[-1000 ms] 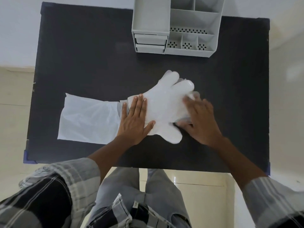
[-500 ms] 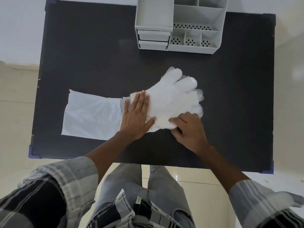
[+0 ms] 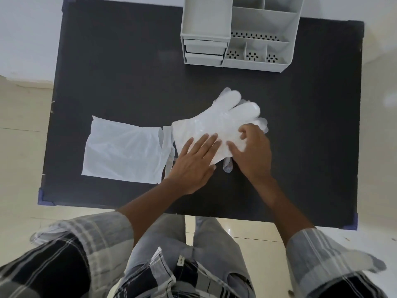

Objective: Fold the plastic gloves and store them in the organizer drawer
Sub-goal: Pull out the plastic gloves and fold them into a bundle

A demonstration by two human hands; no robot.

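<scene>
left hand (image 3: 193,166) flat, spread on plastic gloves (image 3: 217,127); right hand (image 3: 253,153) curled, seemingly pinching them.

Organizer (image 3: 240,33) was cut off by the top edge; rear compartments were not seen in full. Near part of the gloves (image 3: 217,123) was covered by the left hand (image 3: 193,166) and right hand (image 3: 253,151); layer count could not be told. Right fingertips were hidden in the plastic, so the grip could not be confirmed. Sleeves were cropped at the bottom edge.
</scene>
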